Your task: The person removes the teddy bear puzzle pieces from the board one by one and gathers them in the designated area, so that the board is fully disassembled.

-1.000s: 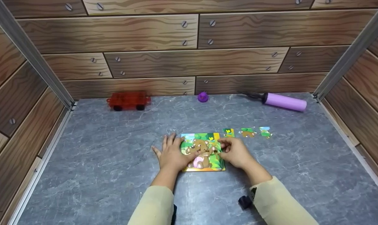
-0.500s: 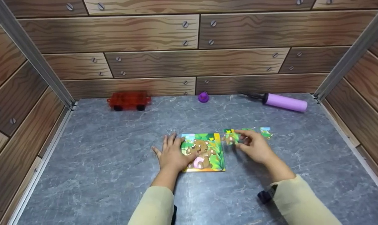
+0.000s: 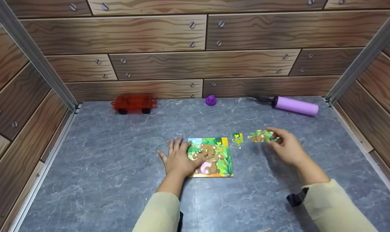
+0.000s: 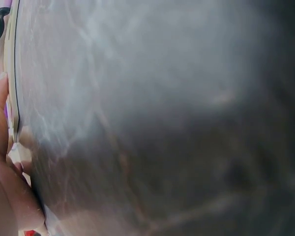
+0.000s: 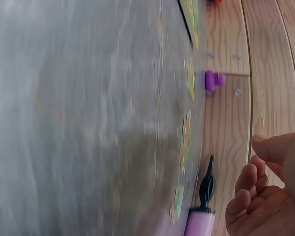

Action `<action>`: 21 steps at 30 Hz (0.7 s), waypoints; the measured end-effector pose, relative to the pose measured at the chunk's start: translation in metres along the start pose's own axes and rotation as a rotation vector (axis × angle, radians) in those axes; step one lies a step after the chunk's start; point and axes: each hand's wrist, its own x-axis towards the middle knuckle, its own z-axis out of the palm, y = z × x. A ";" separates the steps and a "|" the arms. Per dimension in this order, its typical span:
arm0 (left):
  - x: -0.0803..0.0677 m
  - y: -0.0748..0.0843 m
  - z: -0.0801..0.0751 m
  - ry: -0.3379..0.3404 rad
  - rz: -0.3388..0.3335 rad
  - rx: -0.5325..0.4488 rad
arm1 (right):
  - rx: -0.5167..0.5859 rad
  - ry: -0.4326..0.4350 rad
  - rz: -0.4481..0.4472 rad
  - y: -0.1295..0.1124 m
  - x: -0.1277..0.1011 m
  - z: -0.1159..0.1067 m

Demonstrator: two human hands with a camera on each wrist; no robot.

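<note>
The fingers [image 3: 178, 144] of the left hand [image 3: 178, 160] lie straight and slightly spread, flat on the left edge of the puzzle board [image 3: 211, 157], pressing it down onto the grey counter [image 3: 117, 154]. The fingers [image 3: 274, 131] of the right hand [image 3: 286, 148] are loosely curled just beside the loose puzzle pieces [image 3: 261, 136]; the hand covers the far right end of that row, so whether the fingertips pinch a piece or only touch it cannot be told. In the right wrist view the fingers [image 5: 246, 189] curl loosely with a gap between them and the thumb, and nothing shows between them, though that picture is smeared.

The board, printed with a brown bear among green leaves, lies flat near the middle of the counter; its left part is hidden under the left hand. A small separate piece [image 3: 237, 139] lies just right of the board's far corner, apart from it, and the other loose pieces sit a little further right. The left wrist view is mostly blurred grey counter, with only the hand's edge [image 4: 2, 172] showing.

Along the back wall stand a red toy cart [image 3: 134, 103], a small purple toy [image 3: 210, 100] and a purple pump [image 3: 295, 105], all well apart from the hands
</note>
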 end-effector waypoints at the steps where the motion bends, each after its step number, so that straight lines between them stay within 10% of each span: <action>1: 0.000 0.000 0.000 0.004 0.002 0.001 | -0.002 0.004 0.004 0.003 0.000 -0.004; 21: 0.000 -0.001 0.000 -0.006 -0.001 0.016 | -0.191 0.063 0.191 0.067 0.005 -0.045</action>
